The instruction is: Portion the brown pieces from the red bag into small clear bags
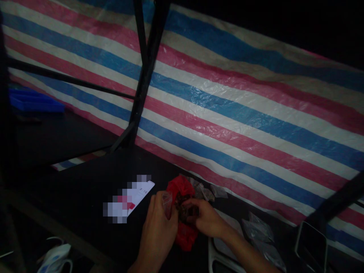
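My left hand (159,223) is closed, its fingers pinching a small clear plastic bag (167,200). To its right lies a red plastic bag (186,237), spread around a heap of dark brown pieces (182,199). My right hand (205,216) reaches into that heap with its fingers curled together at the pieces. The dim light hides what exactly sits between those fingertips. Beneath my right forearm is a flat white-rimmed device (211,254), perhaps a scale, partly covered by the arm.
A lit phone (140,197) lies left of my hands on the black table (85,197). Filled small bags (206,192) rest behind the red one, and more clear bags (260,231) at right, near a dark-screened device (311,244). Black frame bars and a striped sheet (241,113) stand behind.
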### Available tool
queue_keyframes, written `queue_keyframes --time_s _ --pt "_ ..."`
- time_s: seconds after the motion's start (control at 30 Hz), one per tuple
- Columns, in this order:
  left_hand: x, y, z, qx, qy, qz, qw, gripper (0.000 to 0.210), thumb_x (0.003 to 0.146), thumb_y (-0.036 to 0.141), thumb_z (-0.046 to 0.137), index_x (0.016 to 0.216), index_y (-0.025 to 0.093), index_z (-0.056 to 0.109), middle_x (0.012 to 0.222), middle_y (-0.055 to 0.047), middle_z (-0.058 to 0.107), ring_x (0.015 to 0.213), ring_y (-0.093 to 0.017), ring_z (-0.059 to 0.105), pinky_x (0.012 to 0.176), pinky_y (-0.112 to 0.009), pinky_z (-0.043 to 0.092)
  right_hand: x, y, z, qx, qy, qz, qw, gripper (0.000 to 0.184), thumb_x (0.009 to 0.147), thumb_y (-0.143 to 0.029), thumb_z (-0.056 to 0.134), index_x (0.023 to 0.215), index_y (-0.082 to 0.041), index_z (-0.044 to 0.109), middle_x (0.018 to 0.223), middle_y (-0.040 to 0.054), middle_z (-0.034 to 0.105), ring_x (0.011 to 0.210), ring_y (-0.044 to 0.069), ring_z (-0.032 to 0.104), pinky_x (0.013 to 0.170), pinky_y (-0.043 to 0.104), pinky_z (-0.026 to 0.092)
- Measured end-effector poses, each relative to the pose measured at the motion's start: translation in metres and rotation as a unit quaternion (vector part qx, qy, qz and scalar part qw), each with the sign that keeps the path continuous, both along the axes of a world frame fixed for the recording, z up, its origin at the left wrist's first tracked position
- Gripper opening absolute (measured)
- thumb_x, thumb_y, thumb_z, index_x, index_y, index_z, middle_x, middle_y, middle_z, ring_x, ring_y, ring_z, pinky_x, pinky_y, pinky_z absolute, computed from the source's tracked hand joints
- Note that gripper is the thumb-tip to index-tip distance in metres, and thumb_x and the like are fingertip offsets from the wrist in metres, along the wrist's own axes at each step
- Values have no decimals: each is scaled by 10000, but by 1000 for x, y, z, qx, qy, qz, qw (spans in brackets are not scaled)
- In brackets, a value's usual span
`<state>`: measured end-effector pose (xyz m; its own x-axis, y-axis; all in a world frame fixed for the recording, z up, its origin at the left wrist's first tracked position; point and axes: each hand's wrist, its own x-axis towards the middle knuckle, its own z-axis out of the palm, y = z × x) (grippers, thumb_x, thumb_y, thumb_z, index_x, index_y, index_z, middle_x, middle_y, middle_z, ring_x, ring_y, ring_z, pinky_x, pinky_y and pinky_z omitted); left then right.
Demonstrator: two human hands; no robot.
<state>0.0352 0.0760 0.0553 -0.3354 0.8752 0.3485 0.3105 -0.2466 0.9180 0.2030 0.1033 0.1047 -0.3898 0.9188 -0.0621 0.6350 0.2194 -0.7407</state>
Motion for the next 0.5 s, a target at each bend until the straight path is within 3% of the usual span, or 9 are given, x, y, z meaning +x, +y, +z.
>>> queue_keyframes --time_s 0.2,0.37,0.5 --pt "-7 1 3 23 98 -32 994 212 940 340 493 1027 230 653 1025 -98 667 1025 -341 611 939 -538 508 11 0 2 -8 95 -15 995 451 701 -89 640 1128 -216 713 1143 53 789 1089 234 736 982 380 556" --pt "-7 6 -1 30 166 -62 984 315 976 270 412 1075 182 697 999 -125 672 934 -348 576 874 -559 485 7 -7 24 -8 163 -7 987 404 751 -124 686 1141 -230 703 1147 53 776 1110 236 724 1004 393 540" --pt "-2 8 -3 45 191 -76 978 314 969 222 442 1139 191 705 1052 -117 667 985 -340 567 876 -537 484 -4 -15 42 1 130 -2 991 433 794 -93 649 1197 -239 708 1162 43 780 1102 222 728 995 381 545"
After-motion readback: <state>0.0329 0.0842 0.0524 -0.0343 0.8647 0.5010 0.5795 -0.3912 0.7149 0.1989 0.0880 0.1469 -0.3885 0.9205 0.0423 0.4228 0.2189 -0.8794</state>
